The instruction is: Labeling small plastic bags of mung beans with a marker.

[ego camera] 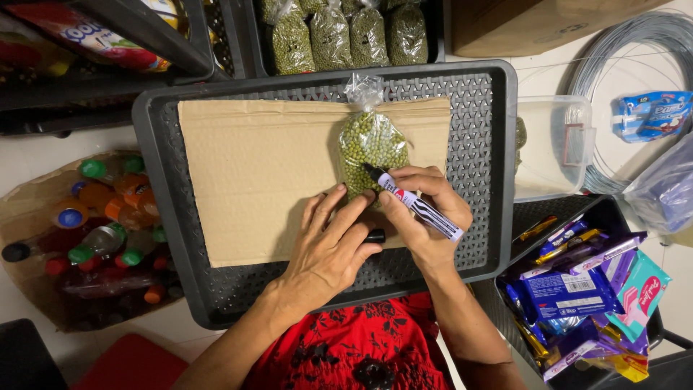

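Right hand [422, 217] grips a marker [415, 204], tip on a tied clear bag of green beans [369, 148] near the cardboard sheet's [253, 173] right edge; left hand [333, 245] steadies the bag, pinching the marker cap [375, 235].

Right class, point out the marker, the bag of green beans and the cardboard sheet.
marker [421, 209], head view, on its barrel.
bag of green beans [369, 144], head view, on its filled middle.
cardboard sheet [253, 180], head view, on its bare middle.
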